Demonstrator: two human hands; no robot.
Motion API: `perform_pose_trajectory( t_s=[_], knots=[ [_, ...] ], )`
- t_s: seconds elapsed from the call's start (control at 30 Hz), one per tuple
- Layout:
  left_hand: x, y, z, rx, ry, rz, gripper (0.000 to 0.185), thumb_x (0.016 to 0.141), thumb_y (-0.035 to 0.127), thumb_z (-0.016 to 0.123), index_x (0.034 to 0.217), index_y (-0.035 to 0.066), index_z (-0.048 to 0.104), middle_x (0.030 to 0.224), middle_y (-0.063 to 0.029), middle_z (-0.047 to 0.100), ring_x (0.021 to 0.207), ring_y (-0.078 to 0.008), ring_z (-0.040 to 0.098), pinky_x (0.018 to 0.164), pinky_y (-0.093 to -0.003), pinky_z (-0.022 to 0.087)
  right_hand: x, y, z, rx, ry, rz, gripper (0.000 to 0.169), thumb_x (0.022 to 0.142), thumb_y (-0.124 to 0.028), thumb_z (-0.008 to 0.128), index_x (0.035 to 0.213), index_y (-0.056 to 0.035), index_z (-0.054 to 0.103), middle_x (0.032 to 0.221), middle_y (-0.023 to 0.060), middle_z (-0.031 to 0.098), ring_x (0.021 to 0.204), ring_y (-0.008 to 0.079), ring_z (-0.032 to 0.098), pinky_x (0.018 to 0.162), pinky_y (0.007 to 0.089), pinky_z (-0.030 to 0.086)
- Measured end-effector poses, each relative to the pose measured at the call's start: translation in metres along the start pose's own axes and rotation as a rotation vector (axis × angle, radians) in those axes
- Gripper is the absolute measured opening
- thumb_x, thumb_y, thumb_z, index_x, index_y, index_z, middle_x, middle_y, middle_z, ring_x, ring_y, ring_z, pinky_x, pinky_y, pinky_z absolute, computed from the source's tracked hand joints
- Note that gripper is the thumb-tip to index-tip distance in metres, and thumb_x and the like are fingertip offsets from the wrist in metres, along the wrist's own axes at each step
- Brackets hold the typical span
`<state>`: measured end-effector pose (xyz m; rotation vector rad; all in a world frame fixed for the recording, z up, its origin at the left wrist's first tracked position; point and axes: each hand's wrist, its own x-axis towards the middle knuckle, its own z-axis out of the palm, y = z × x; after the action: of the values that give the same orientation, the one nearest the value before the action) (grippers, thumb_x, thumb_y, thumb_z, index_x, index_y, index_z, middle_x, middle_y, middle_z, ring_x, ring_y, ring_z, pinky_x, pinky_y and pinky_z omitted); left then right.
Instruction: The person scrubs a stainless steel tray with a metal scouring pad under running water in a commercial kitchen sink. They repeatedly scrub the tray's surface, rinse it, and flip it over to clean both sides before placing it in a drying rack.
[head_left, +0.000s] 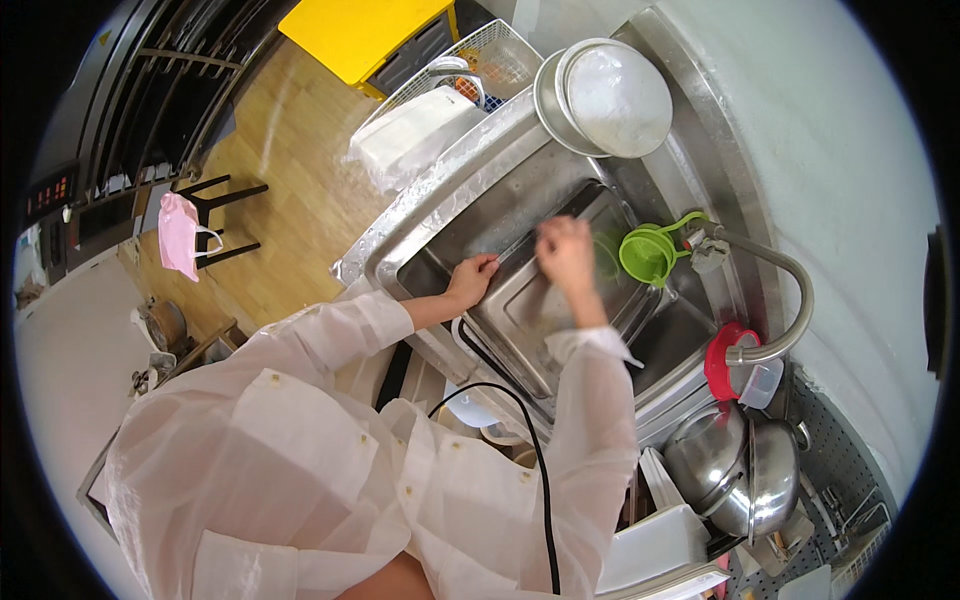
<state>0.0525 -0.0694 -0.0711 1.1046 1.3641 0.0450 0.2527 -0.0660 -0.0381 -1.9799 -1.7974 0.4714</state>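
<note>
A rectangular stainless steel tray (517, 319) rests tilted across the metal sink (480, 217). At its left edge is my left hand (472, 282), fingers closed on the rim. My right hand (564, 251), blurred and with curled fingers, is over the upper part of the tray; whether it holds anything cannot be told. Just right of it a green plastic strainer or cup (647, 253) hangs by the tap fittings. A curved metal faucet (799, 289) reaches over the sink's right side, its end above a red round plastic item (724, 360).
Round metal pans (619, 97) stand on the sink's far corner. A white wire basket (495, 34) and a plastic-wrapped white package (420, 131) lie beyond the left rim. Steel bowls (709, 457) and white containers (656, 551) are at lower right. A black cable (541, 465) hangs before me.
</note>
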Motion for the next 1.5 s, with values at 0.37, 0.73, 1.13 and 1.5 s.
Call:
perform_pose_trajectory(
  t_s=[0.37,0.73,1.13,1.5],
  knots=[
    [0.015,-0.015,0.000,-0.092,-0.066,0.019,0.025,0.091,0.015,0.055,0.110,-0.001,0.057,0.090,-0.0037,0.063,0.081,-0.0091,0.054,0.074,-0.0246,0.044,-0.084,-0.080,-0.008,0.292,0.020,0.057,0.026,0.068,-0.002,0.062,0.093,-0.0060,0.066,0.103,0.0116,0.060,0.097,0.0320,0.052,0.086,0.0413,0.044],
    [0.016,-0.013,0.004,-0.077,0.028,0.089,0.024,0.089,0.016,0.055,0.106,0.000,0.060,0.086,-0.0055,0.064,0.076,-0.0118,0.056,0.072,-0.0258,0.045,-0.091,0.000,-0.019,-0.046,0.254,0.347,0.024,0.073,-0.013,0.062,0.095,-0.0040,0.067,0.109,0.0107,0.061,0.101,0.0324,0.050,0.088,0.0404,0.044],
    [0.013,-0.010,-0.001,-0.104,0.014,0.045,0.020,0.090,0.013,0.055,0.105,0.000,0.059,0.088,-0.0012,0.062,0.078,-0.0089,0.054,0.074,-0.0220,0.043,-0.054,0.004,-0.001,-0.032,0.224,0.163,0.017,0.078,-0.011,0.056,0.089,-0.0076,0.068,0.105,0.0067,0.064,0.095,0.0297,0.054,0.078,0.0399,0.048],
    [0.019,-0.024,0.002,-0.187,0.055,0.092,0.024,0.087,0.015,0.057,0.104,-0.002,0.062,0.081,-0.0054,0.065,0.073,-0.0103,0.056,0.070,-0.0246,0.045,-0.062,-0.019,-0.003,0.141,0.132,0.142,0.015,0.078,-0.013,0.059,0.084,-0.0054,0.070,0.098,0.0071,0.066,0.093,0.0263,0.056,0.079,0.0395,0.047]
  ],
)
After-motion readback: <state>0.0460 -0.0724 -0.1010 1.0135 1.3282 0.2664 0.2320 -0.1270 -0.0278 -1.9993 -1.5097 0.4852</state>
